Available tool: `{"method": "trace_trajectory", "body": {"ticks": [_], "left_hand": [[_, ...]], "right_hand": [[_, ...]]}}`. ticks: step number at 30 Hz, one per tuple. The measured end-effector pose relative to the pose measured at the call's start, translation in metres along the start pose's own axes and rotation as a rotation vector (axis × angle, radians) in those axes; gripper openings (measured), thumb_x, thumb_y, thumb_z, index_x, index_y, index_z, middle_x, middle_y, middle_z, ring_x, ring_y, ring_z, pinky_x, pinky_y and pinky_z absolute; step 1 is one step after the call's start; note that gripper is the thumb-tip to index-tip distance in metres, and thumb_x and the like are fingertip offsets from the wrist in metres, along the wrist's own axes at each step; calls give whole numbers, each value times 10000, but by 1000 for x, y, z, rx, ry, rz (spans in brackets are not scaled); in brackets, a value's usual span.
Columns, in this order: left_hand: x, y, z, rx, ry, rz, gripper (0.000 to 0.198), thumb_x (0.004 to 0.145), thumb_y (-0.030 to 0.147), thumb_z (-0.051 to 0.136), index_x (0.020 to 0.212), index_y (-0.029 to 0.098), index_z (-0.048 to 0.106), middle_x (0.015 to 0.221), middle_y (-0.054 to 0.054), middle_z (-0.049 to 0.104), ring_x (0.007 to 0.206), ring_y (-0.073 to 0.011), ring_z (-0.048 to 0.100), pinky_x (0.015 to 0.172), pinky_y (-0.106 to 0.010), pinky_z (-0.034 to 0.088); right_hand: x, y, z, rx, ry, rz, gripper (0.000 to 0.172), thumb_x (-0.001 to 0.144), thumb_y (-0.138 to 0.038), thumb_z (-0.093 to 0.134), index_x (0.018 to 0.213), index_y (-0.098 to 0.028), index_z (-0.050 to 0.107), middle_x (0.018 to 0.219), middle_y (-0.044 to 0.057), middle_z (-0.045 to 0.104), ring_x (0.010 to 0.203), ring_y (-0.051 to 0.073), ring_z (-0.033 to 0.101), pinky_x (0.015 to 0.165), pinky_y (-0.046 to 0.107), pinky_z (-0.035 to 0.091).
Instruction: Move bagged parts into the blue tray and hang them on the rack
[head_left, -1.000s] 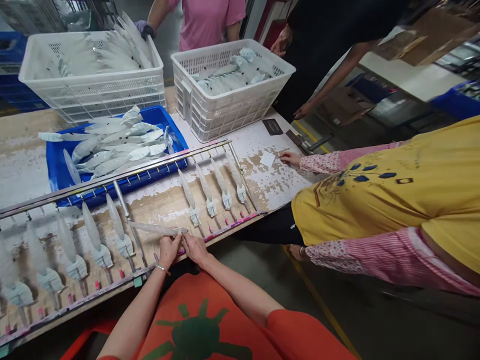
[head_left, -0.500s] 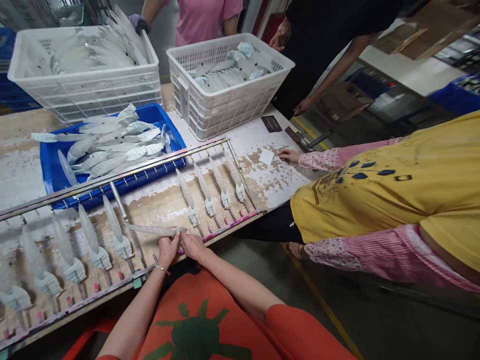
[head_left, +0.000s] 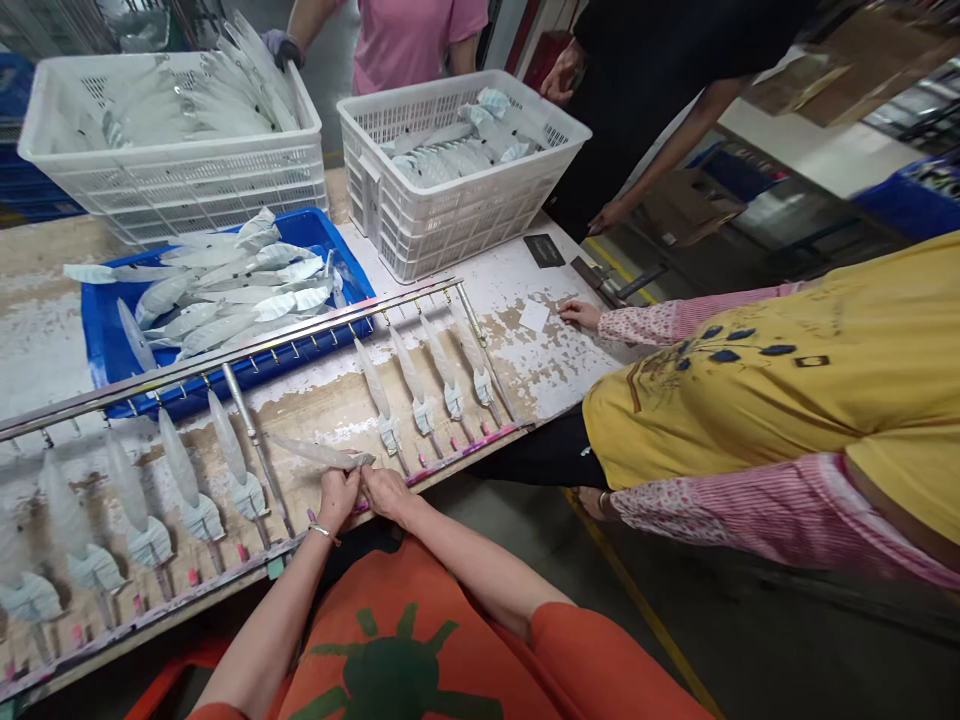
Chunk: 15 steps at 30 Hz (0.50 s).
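Note:
A long, translucent white tapered piece [head_left: 311, 450] with a paper-like wrapped end lies sideways between my hands, over the front of a metal rack [head_left: 255, 432]. My left hand [head_left: 339, 497] is closed, pinching it close to the wrapped end. Right beside it, my right hand [head_left: 385, 490] has its fingers closed on the tip of that same end; the fingertips are partly hidden. Similar white pieces hang in the rack on both sides, such as one hanging piece [head_left: 373, 378] to the right, their pointed ends at small hooks and their wrapped ends toward me.
Behind the rack a blue tray [head_left: 97, 330] holds a heap of the same pieces. Two white baskets [head_left: 210, 165] [head_left: 442, 215] stand farther back, also filled. A person in yellow [head_left: 735, 350] stands at the right, one hand on the table; two more people stand behind.
The held piece has swung slightly, its pointed end shifting a little right and up. Both hands stay at the wrapped end.

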<state>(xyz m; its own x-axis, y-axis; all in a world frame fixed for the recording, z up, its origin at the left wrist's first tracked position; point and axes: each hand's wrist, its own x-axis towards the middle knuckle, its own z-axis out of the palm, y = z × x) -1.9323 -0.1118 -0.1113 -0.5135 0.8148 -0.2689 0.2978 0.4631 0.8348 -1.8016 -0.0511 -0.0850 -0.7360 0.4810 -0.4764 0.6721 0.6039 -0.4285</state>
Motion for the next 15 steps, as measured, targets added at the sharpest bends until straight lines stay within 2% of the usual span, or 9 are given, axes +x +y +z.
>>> {"method": "trace_trajectory", "body": {"ticks": [3, 6, 8, 10, 12, 15], "left_hand": [[3, 7, -1, -60, -12, 9, 311, 788, 429, 616, 960, 191, 718, 1043, -125, 797, 1020, -283, 730, 964, -397, 540], [8, 14, 5, -110, 32, -41, 438, 842, 617, 586, 894, 188, 661, 866, -98, 777, 835, -252, 729, 831, -375, 560], [14, 18, 13, -135, 85, -101, 491, 879, 679, 521, 844, 198, 613, 750, -78, 744, 720, -239, 711, 721, -355, 552], [22, 22, 20, -148, 135, -158, 487, 906, 675, 481, 825, 206, 586, 690, -70, 723, 659, -238, 702, 648, -341, 534], [31, 25, 25, -148, 165, -196, 462, 918, 645, 472, 816, 208, 584, 646, -65, 706, 616, -240, 694, 603, -334, 518], [44, 27, 24, -126, 172, -215, 438, 932, 598, 461, 768, 214, 592, 596, -62, 683, 577, -241, 682, 578, -329, 506]], "right_hand": [[2, 1, 2, -12, 4, -27, 374, 997, -174, 470, 1345, -56, 539, 1104, 216, 751, 1017, 333, 736, 859, 398, 554], [3, 3, 7, -38, 2, -62, 426, 987, -161, 484, 1398, -54, 517, 1085, 221, 756, 966, 324, 741, 829, 382, 541], [1, 6, 13, -26, 26, -79, 365, 999, -185, 488, 1342, -79, 554, 1081, 205, 760, 940, 299, 738, 809, 353, 523], [-1, 12, 22, 84, 103, -78, 258, 1005, -212, 508, 1231, -116, 587, 1054, 163, 764, 928, 260, 725, 803, 316, 500], [-2, 19, 32, 289, 192, -58, 165, 991, -215, 542, 1137, -146, 572, 951, 100, 760, 854, 212, 703, 776, 280, 479], [0, 27, 46, 553, 253, -26, 134, 963, -223, 589, 1066, -179, 515, 810, 19, 709, 697, 163, 637, 698, 247, 448]]}}
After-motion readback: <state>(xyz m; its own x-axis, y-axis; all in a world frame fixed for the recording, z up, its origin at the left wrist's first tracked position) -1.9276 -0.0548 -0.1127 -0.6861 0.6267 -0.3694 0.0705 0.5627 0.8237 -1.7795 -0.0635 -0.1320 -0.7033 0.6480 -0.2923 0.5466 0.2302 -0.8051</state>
